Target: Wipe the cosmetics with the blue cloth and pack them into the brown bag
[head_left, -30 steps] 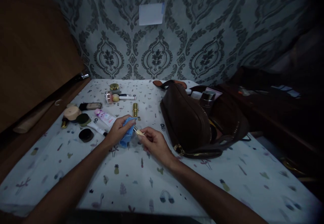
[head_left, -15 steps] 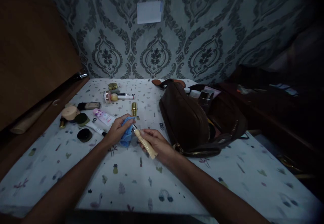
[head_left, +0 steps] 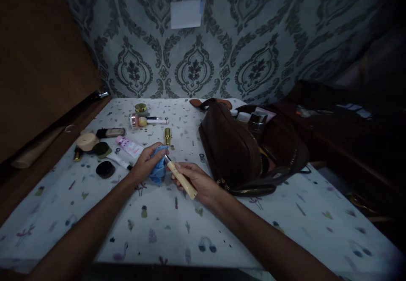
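Note:
In my right hand is a slim pale-yellow cosmetic tube, held slantwise with its flat end toward me. My left hand is closed on a crumpled blue cloth, which is pressed around the tube's silvery tip. Both hands are above the patterned table cover. Just beyond them stands a gold lipstick tube. Left of my left hand lie a pink and lilac tube, a white tube with a black cap and a round black jar.
An open brown leather bag with several jars inside sits to the right. Farther left are a beige compact and a foundation bottle. A gold-lidded jar and a makeup brush lie toward the patterned wall.
Hardly anything differs. Both hands keep their hold on the tube and the blue cloth, and the whole view has shifted very slightly.

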The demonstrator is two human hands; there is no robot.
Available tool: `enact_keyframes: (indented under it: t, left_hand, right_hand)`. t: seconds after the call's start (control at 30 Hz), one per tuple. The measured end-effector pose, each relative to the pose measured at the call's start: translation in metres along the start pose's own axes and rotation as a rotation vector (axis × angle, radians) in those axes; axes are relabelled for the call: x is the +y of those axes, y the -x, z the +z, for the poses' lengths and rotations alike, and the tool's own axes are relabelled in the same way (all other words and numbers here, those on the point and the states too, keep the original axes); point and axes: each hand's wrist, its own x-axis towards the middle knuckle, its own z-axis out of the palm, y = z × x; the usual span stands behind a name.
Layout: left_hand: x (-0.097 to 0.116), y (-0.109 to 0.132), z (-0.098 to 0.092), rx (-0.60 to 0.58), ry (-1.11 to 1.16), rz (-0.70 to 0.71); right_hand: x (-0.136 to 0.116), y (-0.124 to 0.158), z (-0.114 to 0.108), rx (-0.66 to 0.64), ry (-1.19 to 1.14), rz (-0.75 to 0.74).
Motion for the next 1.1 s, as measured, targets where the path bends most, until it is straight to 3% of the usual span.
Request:
enact_keyframes:
  t: [0.4,0.53,0.87,1.1]
  left_hand:
    - [-0.001,-0.001,0.003,0.037,0.016,0.007]
    - [-0.006,-0.001,0.009,0.005,0.046,-0.056]
    - [-0.003,0.001,0.012,-0.222,0.061,-0.144]
    - [0.001,0.002,0.014,-0.157,0.051,-0.146]
  right_hand:
    - [0.000,0.001,0.005,0.015,-0.025,-0.055]
    - [0.004,0.001,0.006,-0.008,0.012,-0.115]
    - [0.009,-0.004,0.006,0.162,0.217,-0.303]
    - [0.003,-0.003,0.005,0.283,0.301,-0.383]
